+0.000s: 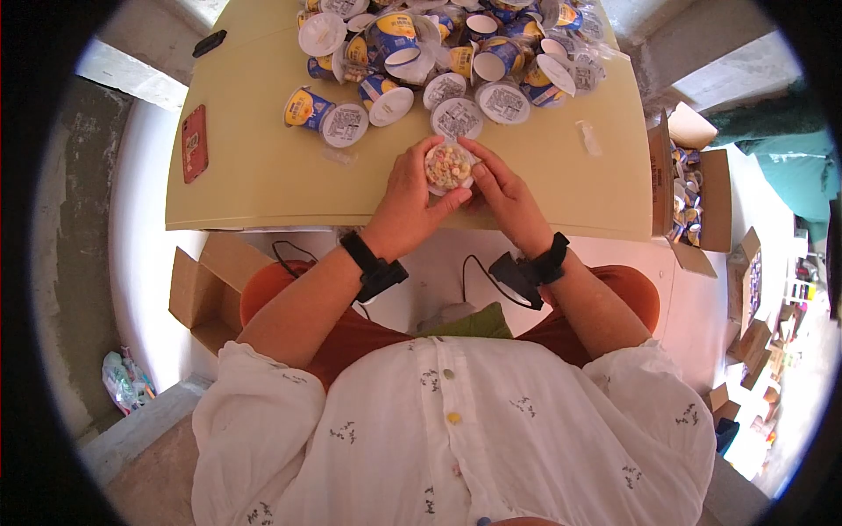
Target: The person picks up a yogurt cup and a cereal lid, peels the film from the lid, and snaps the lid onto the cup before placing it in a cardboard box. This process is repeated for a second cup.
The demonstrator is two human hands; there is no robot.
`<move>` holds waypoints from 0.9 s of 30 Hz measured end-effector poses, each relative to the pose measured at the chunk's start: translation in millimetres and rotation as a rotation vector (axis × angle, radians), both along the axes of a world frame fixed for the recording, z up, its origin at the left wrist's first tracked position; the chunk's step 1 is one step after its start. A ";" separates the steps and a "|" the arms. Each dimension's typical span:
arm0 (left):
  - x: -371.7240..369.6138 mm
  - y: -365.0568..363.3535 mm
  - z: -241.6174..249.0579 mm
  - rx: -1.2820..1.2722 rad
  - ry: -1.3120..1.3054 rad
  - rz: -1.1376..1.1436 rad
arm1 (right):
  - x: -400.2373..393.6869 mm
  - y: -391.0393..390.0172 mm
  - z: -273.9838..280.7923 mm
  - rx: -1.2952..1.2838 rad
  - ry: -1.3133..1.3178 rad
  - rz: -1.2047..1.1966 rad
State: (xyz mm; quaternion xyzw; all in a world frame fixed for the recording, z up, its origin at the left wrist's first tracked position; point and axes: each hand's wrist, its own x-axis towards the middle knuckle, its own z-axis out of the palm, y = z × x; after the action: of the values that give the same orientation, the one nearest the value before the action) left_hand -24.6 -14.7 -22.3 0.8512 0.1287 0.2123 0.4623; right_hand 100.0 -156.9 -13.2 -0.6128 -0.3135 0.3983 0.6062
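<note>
A small clear cup filled with pink, yellow and whitish pieces is held between both hands just over the near part of the table. My left hand is closed around its left side, thumb along the near edge. From the right, my right hand grips the rim with bent fingers. Just beyond the hands lies a white printed lid. A blue and yellow paper cup rests on its side farther left, with another white lid against it.
A heap of lidded blue and yellow cups covers the table's far side. A red phone lies at left on the yellow table, a plastic scrap at right. Cardboard boxes stand beside it: one with cups, another at lower left.
</note>
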 end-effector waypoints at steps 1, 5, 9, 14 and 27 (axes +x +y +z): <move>-0.2 -0.1 0.3 -0.001 0.001 0.000 | -0.4 0.0 -0.9 0.009 -0.004 0.001; -1.2 1.1 1.9 0.025 0.055 -0.005 | 0.4 -1.2 -0.7 -0.005 -0.032 0.008; -1.1 3.7 2.5 0.057 0.087 -0.024 | 2.1 -0.1 -2.0 -0.016 -0.034 0.024; -1.4 2.8 -0.6 0.019 -0.003 -0.026 | 2.0 -2.8 -3.1 -0.007 -0.044 0.022; -3.6 6.7 0.5 0.049 0.114 -0.061 | -3.1 -2.0 11.9 -0.071 -0.248 0.011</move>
State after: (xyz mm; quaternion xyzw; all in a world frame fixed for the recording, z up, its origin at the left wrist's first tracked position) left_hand -28.2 -8.0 -21.8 0.8766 0.1235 0.1524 0.4394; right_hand 96.9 -158.9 -1.3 -0.6767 -0.3749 0.3335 0.5388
